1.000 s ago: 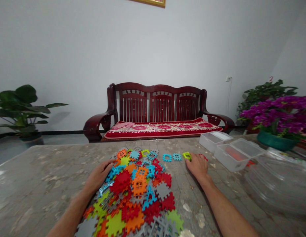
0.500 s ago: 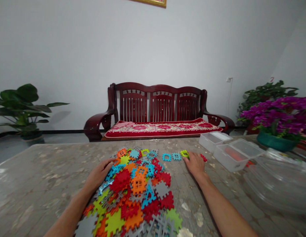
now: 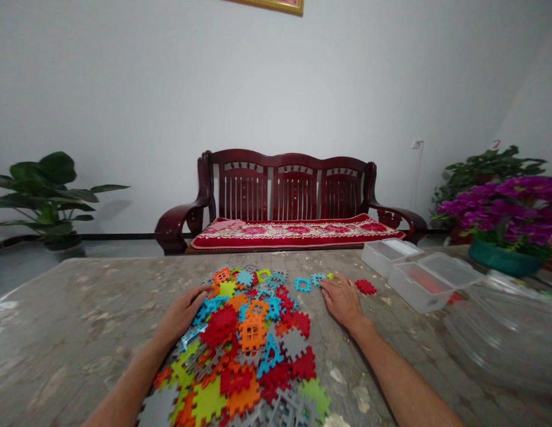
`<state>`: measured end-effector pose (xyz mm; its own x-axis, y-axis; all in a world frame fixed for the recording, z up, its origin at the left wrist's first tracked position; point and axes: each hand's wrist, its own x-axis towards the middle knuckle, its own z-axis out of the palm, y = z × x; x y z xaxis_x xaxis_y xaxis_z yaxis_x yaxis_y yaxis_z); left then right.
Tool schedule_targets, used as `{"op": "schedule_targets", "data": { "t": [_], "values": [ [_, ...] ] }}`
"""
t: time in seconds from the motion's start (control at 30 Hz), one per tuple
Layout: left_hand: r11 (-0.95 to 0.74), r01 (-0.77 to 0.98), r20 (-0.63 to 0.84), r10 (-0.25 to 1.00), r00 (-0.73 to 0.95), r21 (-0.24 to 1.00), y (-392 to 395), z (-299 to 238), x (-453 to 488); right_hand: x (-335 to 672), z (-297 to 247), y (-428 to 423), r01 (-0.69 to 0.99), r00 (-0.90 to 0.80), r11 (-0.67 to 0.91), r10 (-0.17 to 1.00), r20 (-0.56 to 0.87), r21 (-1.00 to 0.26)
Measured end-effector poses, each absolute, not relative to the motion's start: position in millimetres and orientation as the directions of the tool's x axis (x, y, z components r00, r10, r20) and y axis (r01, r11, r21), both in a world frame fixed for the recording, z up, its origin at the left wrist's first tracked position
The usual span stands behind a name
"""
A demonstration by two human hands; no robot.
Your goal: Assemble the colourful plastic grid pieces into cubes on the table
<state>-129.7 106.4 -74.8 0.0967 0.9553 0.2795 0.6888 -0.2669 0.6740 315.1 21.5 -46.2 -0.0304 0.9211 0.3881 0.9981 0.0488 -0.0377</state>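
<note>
Right hand (image 3: 342, 301) shifted left, covering most of the lime tile (image 3: 332, 276); red tile (image 3: 365, 287) now uncovered. Tile row (image 3: 317, 279), right of the tile pile (image 3: 221, 325), long axis left-right on surface (image 3: 89, 332). Left hand (image 3: 187, 305) at pile's edge. Cannot tell either grip.

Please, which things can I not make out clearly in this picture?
Head view: green piece, mostly hidden behind the right hand.
Head view: bottom of the pile, covered by the upper pieces.
Head view: what is under the left hand, hidden by the hand itself.
Head view: picture frame, cut off by the top edge.
</note>
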Motion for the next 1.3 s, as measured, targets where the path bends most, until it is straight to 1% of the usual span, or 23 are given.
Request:
{"op": "schedule_targets", "data": {
  "t": [0.1, 0.27, 0.43, 0.57, 0.63, 0.77, 0.83, 0.9, 0.97, 1.03, 1.1, 1.17, 1.3],
  "values": [
    [-0.264, 0.692, 0.278, 0.956, 0.094, 0.672, 106, -74, -129, 315, -47, 22, 0.997, -0.054, 0.073, 0.910, 0.412, -0.029],
    [-0.263, 0.695, 0.277, 0.956, 0.095, 0.669, 106, -74, -129, 316, -50, 18, 0.980, -0.146, 0.191, 0.869, 0.473, -0.048],
    [-0.264, 0.693, 0.271, 0.957, 0.102, 0.671, 106, -74, -128, 313, -50, 20, 0.940, -0.298, 0.339, 0.863, 0.407, -0.031],
    [-0.241, 0.675, 0.265, 0.962, 0.070, 0.697, 102, -68, -126, 310, -48, 20, 0.931, -0.334, 0.366, 0.856, 0.395, -0.005],
    [-0.220, 0.670, 0.259, 0.965, 0.042, 0.709, 100, -64, -124, 310, -48, 16, 0.931, -0.326, 0.365, 0.852, 0.409, -0.019],
    [-0.245, 0.659, 0.270, 0.961, 0.066, 0.711, 97, -61, -122, 306, -50, 2, 0.919, -0.296, 0.377, 0.851, 0.435, -0.113],
    [-0.257, 0.665, 0.272, 0.959, 0.084, 0.702, 95, -62, -121, 300, -50, -4, 0.902, -0.274, 0.386, 0.859, 0.433, -0.195],
    [-0.264, 0.671, 0.277, 0.957, 0.091, 0.693, 95, -63, -120, 291, -48, -6, 0.871, -0.249, 0.386, 0.879, 0.406, -0.303],
    [-0.266, 0.671, 0.286, 0.955, 0.084, 0.692, 95, -64, -121, 282, -44, -5, 0.832, -0.224, 0.358, 0.916, 0.334, -0.424],
    [-0.265, 0.670, 0.287, 0.955, 0.081, 0.693, 95, -65, -121, 276, -40, -2, 0.784, -0.219, 0.308, 0.950, 0.224, -0.538],
    [-0.267, 0.670, 0.283, 0.955, 0.089, 0.693, 96, -65, -121, 275, -38, 1, 0.742, -0.258, 0.279, 0.958, 0.125, -0.609],
    [-0.274, 0.671, 0.284, 0.954, 0.098, 0.689, 96, -66, -122, 277, -37, 1, 0.724, -0.297, 0.283, 0.951, 0.086, -0.628],
    [-0.272, 0.680, 0.285, 0.954, 0.097, 0.680, 98, -67, -123, 277, -36, -6, 0.764, -0.271, 0.294, 0.954, 0.128, -0.575]
  ]
}}
